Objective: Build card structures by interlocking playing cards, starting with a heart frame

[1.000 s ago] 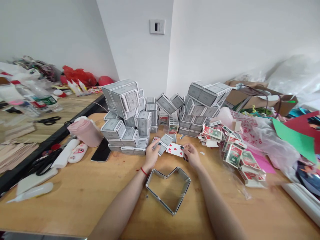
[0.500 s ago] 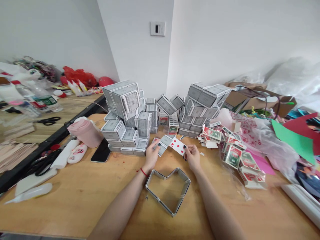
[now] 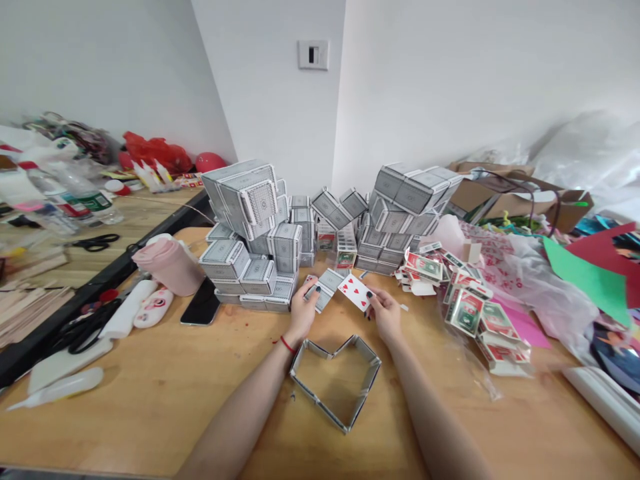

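My left hand (image 3: 303, 310) is closed on a small fan of grey-backed playing cards (image 3: 325, 287), a red cord round its wrist. My right hand (image 3: 384, 311) pinches one face-up card with red hearts (image 3: 355, 291) by its lower right corner, tilted up toward the left hand's cards. Just in front of both hands, a heart-shaped frame of folded cards (image 3: 336, 380) lies flat on the wooden table (image 3: 165, 393). Beyond the hands stand piles of grey card boxes (image 3: 257, 233).
More grey boxes (image 3: 407, 207) stack at the back right, with a plastic bag of red-green card packs (image 3: 475, 307) beside them. At left lie a pink roll (image 3: 170, 263), a black phone (image 3: 203, 301), scissors (image 3: 83, 330) and a glue bottle (image 3: 60, 387). Coloured paper (image 3: 590, 280) lies at right.
My right hand has lifted and tilted the hearts card, bringing it nearer the cards in the left hand. The left hand has barely moved.
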`<state>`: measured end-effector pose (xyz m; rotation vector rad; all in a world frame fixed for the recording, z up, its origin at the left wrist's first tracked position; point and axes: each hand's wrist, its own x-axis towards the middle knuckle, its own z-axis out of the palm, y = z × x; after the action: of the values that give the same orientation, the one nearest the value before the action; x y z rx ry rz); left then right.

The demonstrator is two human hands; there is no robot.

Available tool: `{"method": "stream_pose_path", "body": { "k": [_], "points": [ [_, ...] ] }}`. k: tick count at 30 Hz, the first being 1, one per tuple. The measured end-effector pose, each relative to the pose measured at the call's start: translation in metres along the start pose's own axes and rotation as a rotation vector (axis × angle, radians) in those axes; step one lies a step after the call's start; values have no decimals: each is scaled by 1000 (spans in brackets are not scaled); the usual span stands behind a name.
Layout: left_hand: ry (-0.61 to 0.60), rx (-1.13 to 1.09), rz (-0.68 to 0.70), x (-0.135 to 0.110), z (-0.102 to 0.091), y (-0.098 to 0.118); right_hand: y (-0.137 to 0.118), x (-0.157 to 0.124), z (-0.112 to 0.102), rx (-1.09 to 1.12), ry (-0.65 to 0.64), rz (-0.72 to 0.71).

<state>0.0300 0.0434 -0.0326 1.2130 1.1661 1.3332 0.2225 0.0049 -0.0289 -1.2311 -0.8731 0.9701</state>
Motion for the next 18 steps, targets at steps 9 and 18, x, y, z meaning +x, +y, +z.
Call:
{"method": "stream_pose_path", "body": {
  "k": [9,18],
  "points": [
    [7,-46,-10,1,1,0,-1,2,0,230,-1,2],
    [-3,-140,-39,2,0,-5,5,5,-1,73,58,-30]
  ]
}}
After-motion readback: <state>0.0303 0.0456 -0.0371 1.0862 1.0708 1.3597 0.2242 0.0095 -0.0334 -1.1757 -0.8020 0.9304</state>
